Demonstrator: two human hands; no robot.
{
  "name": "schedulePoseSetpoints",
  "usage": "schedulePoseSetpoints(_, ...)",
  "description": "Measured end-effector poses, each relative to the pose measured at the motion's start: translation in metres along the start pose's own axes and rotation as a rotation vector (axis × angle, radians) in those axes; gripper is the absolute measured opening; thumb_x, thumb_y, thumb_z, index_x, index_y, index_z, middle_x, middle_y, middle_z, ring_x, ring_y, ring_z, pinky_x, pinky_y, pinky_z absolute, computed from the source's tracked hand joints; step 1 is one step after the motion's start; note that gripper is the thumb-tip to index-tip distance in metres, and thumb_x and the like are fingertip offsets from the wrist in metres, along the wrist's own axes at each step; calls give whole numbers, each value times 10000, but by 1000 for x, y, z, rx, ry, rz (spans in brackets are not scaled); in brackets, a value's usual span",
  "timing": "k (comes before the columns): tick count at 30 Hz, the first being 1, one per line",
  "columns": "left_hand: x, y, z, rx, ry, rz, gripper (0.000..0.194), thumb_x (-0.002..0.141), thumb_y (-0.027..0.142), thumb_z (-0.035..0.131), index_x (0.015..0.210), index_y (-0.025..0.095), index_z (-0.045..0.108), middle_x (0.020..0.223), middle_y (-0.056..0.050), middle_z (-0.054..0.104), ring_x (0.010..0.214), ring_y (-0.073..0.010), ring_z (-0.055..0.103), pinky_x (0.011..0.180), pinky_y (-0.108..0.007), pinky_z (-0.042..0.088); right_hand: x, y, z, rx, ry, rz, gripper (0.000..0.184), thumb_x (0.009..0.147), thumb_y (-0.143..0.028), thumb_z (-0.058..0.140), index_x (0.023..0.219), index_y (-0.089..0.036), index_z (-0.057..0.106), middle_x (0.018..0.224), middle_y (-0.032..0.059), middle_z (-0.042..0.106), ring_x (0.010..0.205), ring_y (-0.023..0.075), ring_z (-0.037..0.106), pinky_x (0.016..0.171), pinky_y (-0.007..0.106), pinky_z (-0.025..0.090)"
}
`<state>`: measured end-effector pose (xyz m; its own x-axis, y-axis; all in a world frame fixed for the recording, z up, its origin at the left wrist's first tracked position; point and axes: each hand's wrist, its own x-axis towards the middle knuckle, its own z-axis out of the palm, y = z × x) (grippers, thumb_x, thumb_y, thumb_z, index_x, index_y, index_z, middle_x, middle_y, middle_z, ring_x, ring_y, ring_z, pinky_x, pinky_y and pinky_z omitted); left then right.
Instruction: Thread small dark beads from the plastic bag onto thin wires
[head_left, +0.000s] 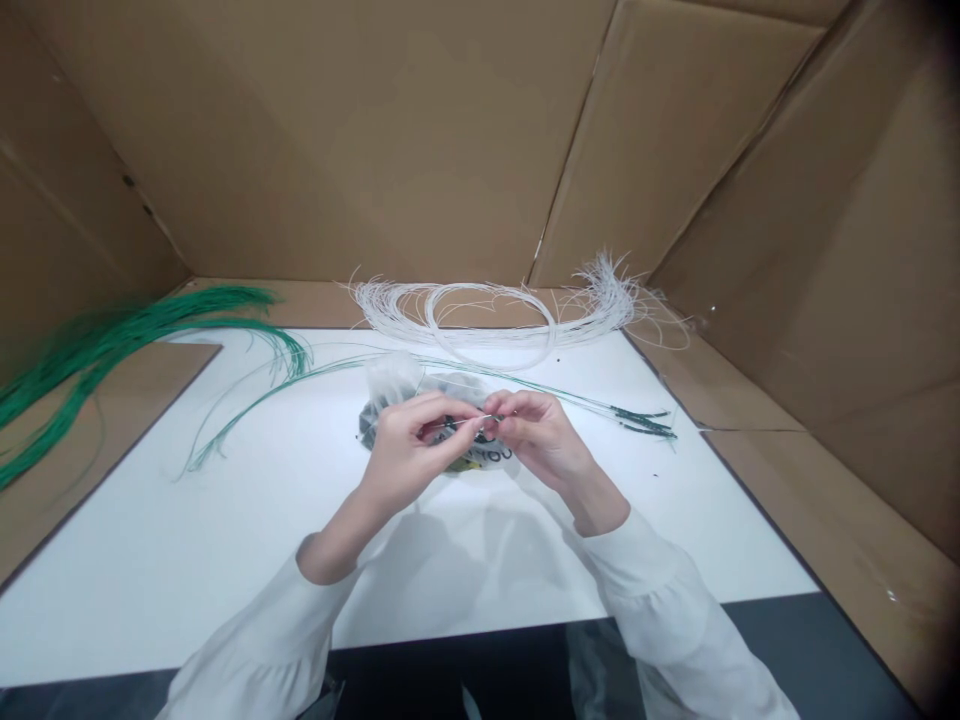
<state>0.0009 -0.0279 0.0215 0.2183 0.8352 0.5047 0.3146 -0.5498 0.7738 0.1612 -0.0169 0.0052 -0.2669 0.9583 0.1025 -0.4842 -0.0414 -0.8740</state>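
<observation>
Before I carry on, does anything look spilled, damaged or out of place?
A tiny dark speck lies alone on the white tabletop, right of the right hand, perhaps a stray scrap. The white bundle's right end splays untidily. No damage shows.

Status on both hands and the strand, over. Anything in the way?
Left hand, right hand: pinched close together. Strand: thin, held between them. Bag: partly hidden behind hands, contact unclear.

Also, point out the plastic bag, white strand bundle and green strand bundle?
Plastic bag (pixel 395 377), head view: upper left plastic.
White strand bundle (pixel 487 337), head view: lower middle curve.
Green strand bundle (pixel 139 330), head view: mid-length.
</observation>
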Motion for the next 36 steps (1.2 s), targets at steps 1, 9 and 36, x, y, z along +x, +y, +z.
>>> schedulePoseSetpoints(1, 0, 0, 0, -6, -4, 4, 96, 744, 215, 604, 730, 154, 677, 605, -17, 590, 451, -65, 360, 419, -210, 292, 0, 0, 0, -2, -1, 1, 157, 473, -201, 809, 576, -225, 694, 708, -28, 660, 598, 82, 589, 598, 223, 483)
schedulePoseSetpoints(9, -1, 1, 0, -6, 4, 19, 91, 741, 212, 607, 726, 157, 678, 607, -22, 603, 453, -70, 368, 415, -211, 298, 0, -2, 0, -42, 8, -28, 151, 475, -206, 806, 567, -232, 689, 690, -27, 646, 572, 85, 570, 590, 244, 475)
schedulePoseSetpoints(36, 2, 0, -1, 56, -18, 81, 94, 750, 212, 598, 722, 161, 672, 616, -10, 624, 447, -66, 391, 419, -201, 318, 0, -3, -5, -204, 18, -121, 125, 510, -188, 787, 585, -235, 699, 688, -3, 653, 681, 130, 581, 673, 285, 477)
